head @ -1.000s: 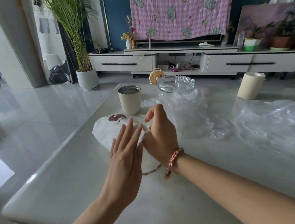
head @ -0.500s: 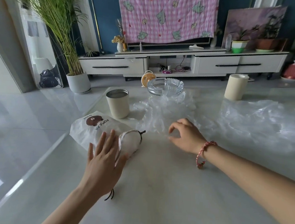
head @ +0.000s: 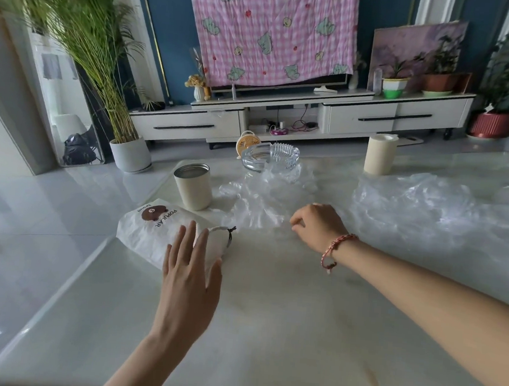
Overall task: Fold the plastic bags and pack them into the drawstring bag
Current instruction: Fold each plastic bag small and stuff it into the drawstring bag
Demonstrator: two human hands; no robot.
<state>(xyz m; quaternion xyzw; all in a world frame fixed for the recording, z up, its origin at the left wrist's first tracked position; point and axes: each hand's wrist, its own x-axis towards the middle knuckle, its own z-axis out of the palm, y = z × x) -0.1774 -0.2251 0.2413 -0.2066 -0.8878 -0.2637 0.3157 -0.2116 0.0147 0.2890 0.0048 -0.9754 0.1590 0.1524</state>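
A white drawstring bag [head: 153,230] with a brown bear print and the word POPULAR lies near the table's left edge, its dark cord at the mouth on the right. My left hand [head: 190,279] rests flat on its near right part, fingers straight. A crumpled clear plastic bag [head: 258,205] lies just beyond, in the middle of the table. My right hand [head: 317,225], with a red cord bracelet at the wrist, has curled fingers that pinch this bag's near right edge. A larger sheet of clear plastic [head: 428,212] spreads over the table's right side.
A cream cup with a metal rim [head: 193,186] stands right behind the drawstring bag. A glass ashtray [head: 269,157] and a cream roll [head: 380,154] stand at the table's far edge. The table's left edge [head: 89,268] runs diagonally beside the drawstring bag.
My right hand left the drawstring bag's mouth and moved right to the crumpled clear bag. My left hand stayed flat on the drawstring bag. The camera view rose a little.
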